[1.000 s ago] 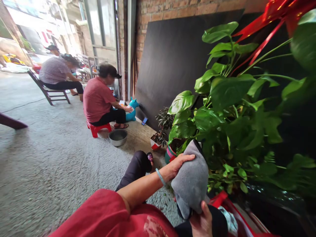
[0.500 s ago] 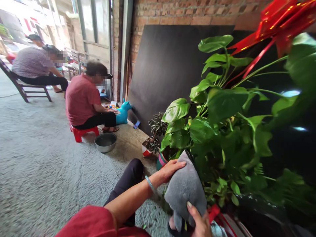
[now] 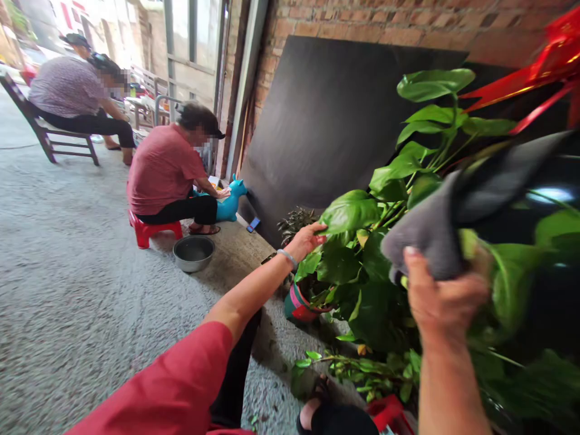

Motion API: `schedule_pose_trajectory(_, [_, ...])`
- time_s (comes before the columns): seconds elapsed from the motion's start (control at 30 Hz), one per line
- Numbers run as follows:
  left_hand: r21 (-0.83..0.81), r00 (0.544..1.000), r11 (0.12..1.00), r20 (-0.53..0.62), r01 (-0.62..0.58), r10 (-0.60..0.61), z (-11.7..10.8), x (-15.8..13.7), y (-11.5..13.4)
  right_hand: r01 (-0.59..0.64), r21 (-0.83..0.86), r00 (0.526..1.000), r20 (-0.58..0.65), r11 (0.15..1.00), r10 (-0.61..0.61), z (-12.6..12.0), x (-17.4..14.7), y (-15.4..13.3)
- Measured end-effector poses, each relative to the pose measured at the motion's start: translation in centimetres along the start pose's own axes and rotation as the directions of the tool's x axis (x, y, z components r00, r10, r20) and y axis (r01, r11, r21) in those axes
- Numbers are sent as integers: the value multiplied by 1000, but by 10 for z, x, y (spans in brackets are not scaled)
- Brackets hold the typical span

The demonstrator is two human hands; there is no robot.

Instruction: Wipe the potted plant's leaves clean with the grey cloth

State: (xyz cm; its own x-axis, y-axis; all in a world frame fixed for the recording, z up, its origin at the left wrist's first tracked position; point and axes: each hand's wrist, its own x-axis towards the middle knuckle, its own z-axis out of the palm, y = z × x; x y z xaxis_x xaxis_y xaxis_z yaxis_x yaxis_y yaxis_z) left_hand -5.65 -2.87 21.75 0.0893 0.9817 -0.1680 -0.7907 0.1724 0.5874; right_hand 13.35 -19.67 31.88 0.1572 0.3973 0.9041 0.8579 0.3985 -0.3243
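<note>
My left hand [image 3: 306,243] reaches out to a broad green leaf [image 3: 352,211] of the large potted plant. Its fingers pinch the near tip of that leaf. A grey cloth [image 3: 423,226], folded and partly blurred, is in my right hand [image 3: 446,299], with the thumb pressed on its near side. The cloth hangs in front of other leaves, to the right of the pinched one. Below the leaves, the plant's green and pink pot [image 3: 296,305] shows in part.
A grey basin [image 3: 194,254] stands on the concrete floor near a person [image 3: 163,172] on a red stool [image 3: 156,228], beside a blue toy animal [image 3: 230,200]. Behind them sits another person [image 3: 67,90]. A dark board [image 3: 335,115] leans on the brick wall. A red ribbon [image 3: 550,57] hangs upper right.
My left hand has let go of the grey cloth and taken the leaf tip. My right hand has lifted the cloth up and to the right. The view has shifted slightly.
</note>
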Motion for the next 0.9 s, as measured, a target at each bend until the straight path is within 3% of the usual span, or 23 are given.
schedule_pose_trajectory(0.07, [62, 993, 996, 95, 60, -66, -7, -14, -23, -42, -59, 956, 287, 997, 57, 20, -17, 13])
schedule_pose_trajectory(0.1, [104, 990, 992, 113, 73, -85, -12, -21, -33, -92, -92, 893, 433, 991, 123, 20, -28, 19])
schedule_pose_trajectory(0.17, [183, 991, 980, 89, 82, -100, -21, -31, -46, -191, -138, 773, 590, 972, 235, 0, -47, 25])
schedule_pose_trajectory(0.2, [216, 992, 973, 68, 86, -102, -23, -33, -51, -230, -136, 754, 601, 964, 265, -17, -50, 23])
schedule_pose_trajectory(0.23, [243, 993, 966, 53, 89, -105, -25, -34, -53, -257, -123, 769, 575, 958, 280, -36, -47, 19])
schedule_pose_trajectory(0.33, [304, 992, 949, 56, 87, -109, -20, -33, -62, -217, -129, 928, 281, 968, 245, -77, -13, -3])
schedule_pose_trajectory(0.37, [326, 992, 942, 67, 78, -106, -17, -32, -67, -165, -151, 970, 152, 975, 188, -79, 0, -8])
schedule_pose_trajectory(0.43, [373, 992, 926, 85, 51, -89, -11, -30, -78, -41, -187, 999, -17, 981, 39, -63, 16, -9])
schedule_pose_trajectory(0.5, [416, 997, 909, 58, 16, -44, -10, -27, -87, 35, -170, 998, 48, 985, -27, -33, 8, 2])
schedule_pose_trajectory(0.53, [429, 1000, 903, 22, -3, -7, -11, -25, -89, 22, -156, 985, 175, 988, 5, -20, -5, 10])
schedule_pose_trajectory(0.57, [436, 999, 899, -22, -20, 33, -14, -22, -90, -29, -140, 939, 334, 990, 74, -11, -22, 19])
schedule_pose_trajectory(0.63, [430, 990, 901, -97, -49, 100, -23, -16, -86, -196, -115, 753, 619, 974, 224, -12, -58, 31])
schedule_pose_trajectory(0.67, [412, 986, 909, -116, -59, 117, -27, -13, -81, -287, -107, 662, 696, 952, 278, -23, -72, 34])
schedule_pose_trajectory(0.7, [389, 985, 919, -125, -65, 123, -32, -10, -76, -365, -104, 607, 727, 925, 321, -39, -81, 33])
schedule_pose_trajectory(0.73, [366, 984, 928, -127, -67, 121, -35, -9, -71, -422, -102, 598, 716, 901, 361, -58, -83, 30])
schedule_pose_trajectory(0.77, [344, 985, 937, -129, -63, 113, -37, -8, -67, -462, -105, 626, 664, 881, 408, -79, -78, 25])
schedule_pose_trajectory(0.83, [308, 989, 950, -115, -49, 88, -37, -10, -63, -483, -155, 735, 463, 862, 495, -110, -54, 10])
schedule_pose_trajectory(0.9, [300, 993, 953, -88, -45, 74, -32, -13, -66, -435, -219, 852, 214, 874, 478, -117, -26, -1])
